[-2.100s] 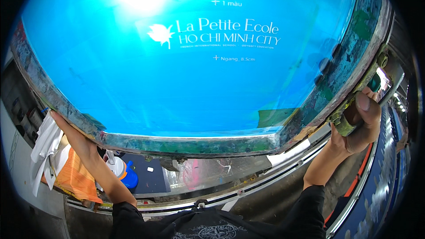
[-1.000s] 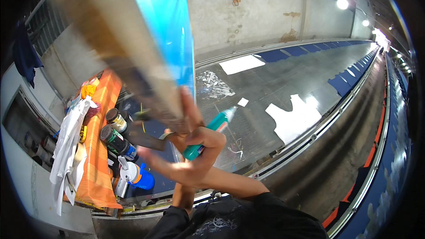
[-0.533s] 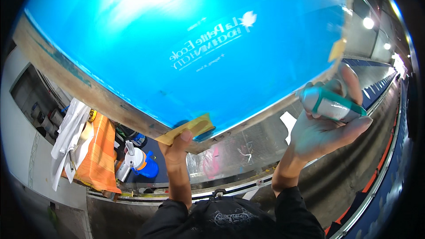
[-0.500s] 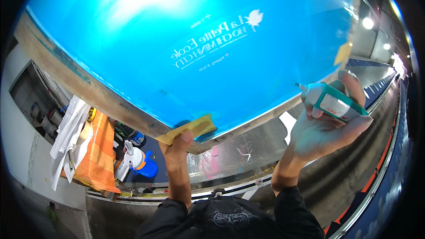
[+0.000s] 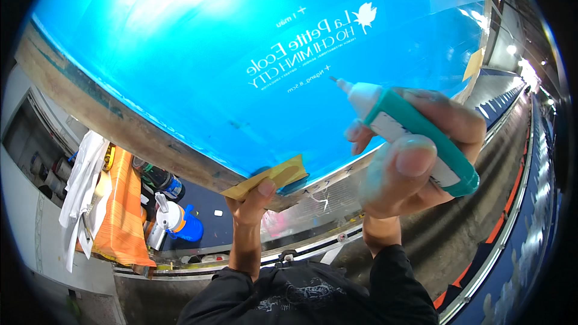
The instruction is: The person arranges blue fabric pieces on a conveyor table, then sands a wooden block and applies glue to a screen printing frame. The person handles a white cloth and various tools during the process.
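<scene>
A large screen-printing frame fills the upper view, its wooden edge (image 5: 108, 123) around a glossy blue mesh (image 5: 174, 96). White mirrored lettering and a leaf shape (image 5: 365, 17) show in the mesh. My left hand (image 5: 251, 204) grips the frame's near corner, thumb over a piece of yellow tape (image 5: 294, 171). My right hand (image 5: 400, 171) is closed around a teal squeeze bottle (image 5: 412, 117) with a white label and white nozzle. In the view, its thin tip lies just below the lettering; whether it touches the mesh I cannot tell.
To the left, white cloths (image 5: 87, 183) hang beside an orange cover (image 5: 123, 210). A blue and white jug (image 5: 180, 219) and dark containers (image 5: 159, 179) stand near them. Another yellow tape piece (image 5: 474, 64) is on the frame's right edge. Long blue tables (image 5: 512, 247) run along the right.
My right hand has brought the bottle left and up, nearer the lettering, its grip turned. The frame has shifted slightly in view, with my left hand still on its corner.
</scene>
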The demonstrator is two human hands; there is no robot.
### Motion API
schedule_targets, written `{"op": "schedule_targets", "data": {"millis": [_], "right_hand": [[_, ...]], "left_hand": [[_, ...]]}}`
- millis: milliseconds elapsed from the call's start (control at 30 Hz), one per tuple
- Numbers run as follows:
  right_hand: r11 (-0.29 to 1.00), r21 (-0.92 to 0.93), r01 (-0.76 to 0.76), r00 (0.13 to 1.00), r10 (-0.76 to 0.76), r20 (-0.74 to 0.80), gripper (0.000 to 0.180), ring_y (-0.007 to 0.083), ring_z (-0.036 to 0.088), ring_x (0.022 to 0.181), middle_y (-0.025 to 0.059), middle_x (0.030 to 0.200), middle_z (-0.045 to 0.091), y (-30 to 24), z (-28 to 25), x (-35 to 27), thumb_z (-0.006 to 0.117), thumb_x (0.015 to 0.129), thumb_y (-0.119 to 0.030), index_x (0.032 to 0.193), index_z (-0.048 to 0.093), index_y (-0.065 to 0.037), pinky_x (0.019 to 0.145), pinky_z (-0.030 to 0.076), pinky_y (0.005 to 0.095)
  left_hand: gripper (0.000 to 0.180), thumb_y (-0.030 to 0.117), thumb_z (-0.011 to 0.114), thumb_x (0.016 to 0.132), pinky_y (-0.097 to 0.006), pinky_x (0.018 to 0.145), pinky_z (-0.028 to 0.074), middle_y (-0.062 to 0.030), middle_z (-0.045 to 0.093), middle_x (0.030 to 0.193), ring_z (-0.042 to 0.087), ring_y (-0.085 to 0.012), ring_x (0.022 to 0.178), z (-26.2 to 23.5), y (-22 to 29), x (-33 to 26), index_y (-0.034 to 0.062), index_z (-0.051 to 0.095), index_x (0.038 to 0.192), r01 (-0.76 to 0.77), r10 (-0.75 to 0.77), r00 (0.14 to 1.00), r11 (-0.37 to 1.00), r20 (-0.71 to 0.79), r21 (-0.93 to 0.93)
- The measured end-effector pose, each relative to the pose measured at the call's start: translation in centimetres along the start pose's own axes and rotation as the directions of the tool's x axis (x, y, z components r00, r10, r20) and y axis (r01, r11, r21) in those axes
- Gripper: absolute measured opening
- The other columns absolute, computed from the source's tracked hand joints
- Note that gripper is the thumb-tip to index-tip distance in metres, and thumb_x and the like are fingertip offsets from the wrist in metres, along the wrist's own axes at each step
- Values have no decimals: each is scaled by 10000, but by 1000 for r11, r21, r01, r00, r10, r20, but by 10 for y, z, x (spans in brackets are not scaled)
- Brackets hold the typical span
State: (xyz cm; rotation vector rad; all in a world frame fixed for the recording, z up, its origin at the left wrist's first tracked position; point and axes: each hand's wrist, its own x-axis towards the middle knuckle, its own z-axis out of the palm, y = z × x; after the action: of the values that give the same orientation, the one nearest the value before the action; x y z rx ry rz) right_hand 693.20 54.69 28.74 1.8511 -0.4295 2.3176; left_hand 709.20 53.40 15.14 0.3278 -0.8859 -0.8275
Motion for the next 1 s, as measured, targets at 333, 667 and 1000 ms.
{"op": "schedule_targets", "data": {"millis": [333,667,1000], "right_hand": [[994,-40,106,993,-103,61,470,191,647,501,173,756,657,5,4,0,558,996,-398,1119,492,50,408,494,267],[994,-33,109,991,-106,88,456,190,649,505,174,754,657,3,1,1,561,991,-385,1116,491,48,415,497,269],[992,-30,120,987,-116,108,442,190,651,509,175,753,658,5,5,0,564,987,-372,1114,490,45,421,501,270]], "left_hand": [[301,16,777,762,-250,520,480,-92,700,814,631,-138,619,-4,4,-5,-55,703,1044,25,-18,986,999,163,-39],[345,-6,764,763,-248,491,468,-104,693,846,617,-137,594,3,5,-4,-24,661,1091,33,-10,983,992,183,-121],[295,9,774,759,-243,495,459,-92,691,790,610,-128,588,9,11,-3,-53,694,1036,41,-31,990,997,137,-69]]}}
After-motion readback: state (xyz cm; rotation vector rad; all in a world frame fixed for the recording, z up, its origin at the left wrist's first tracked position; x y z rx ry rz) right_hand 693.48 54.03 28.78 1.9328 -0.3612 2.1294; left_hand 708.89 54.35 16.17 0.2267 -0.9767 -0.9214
